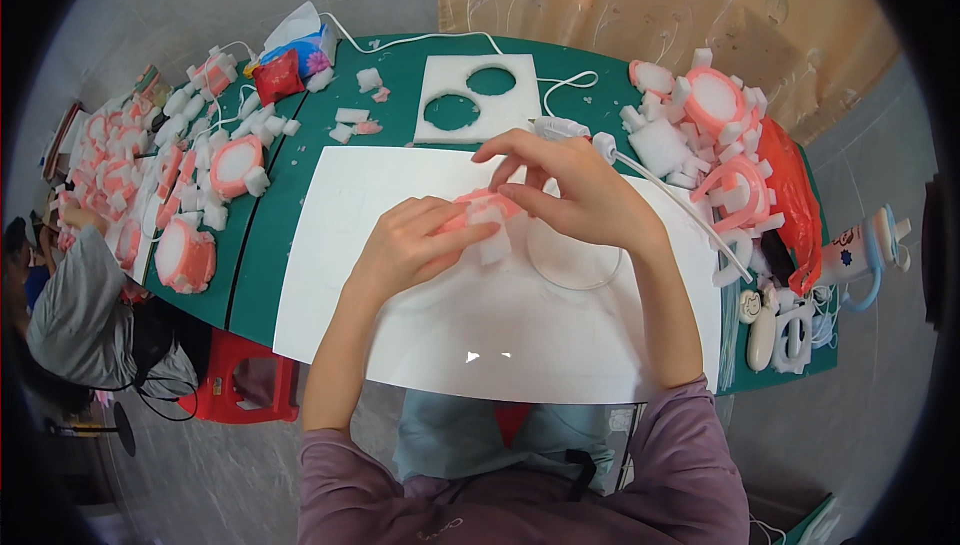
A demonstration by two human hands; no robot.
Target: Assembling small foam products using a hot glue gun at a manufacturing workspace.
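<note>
My left hand (412, 243) is closed on a pink foam piece (482, 203) with white foam blocks (491, 236) attached, held above a glossy white sheet (400, 350). Over the far right side of that piece, my right hand (585, 185) curves with thumb and fingers apart; its thumb tip is close to the pink foam, and I cannot tell if they touch. Beneath the right hand lies a clear round disc (575, 257), partly covered by it. Just beyond the right hand, a white corded tool (560, 128) rests at the sheet's far edge.
A white foam panel (521, 117) with two round holes lies at the back of the green table (395, 125). Pink-and-white foam pieces pile up left (185, 255) and right (715, 95). A red plastic bag (790, 195) is far right. Another person's sleeve (80, 285) shows left.
</note>
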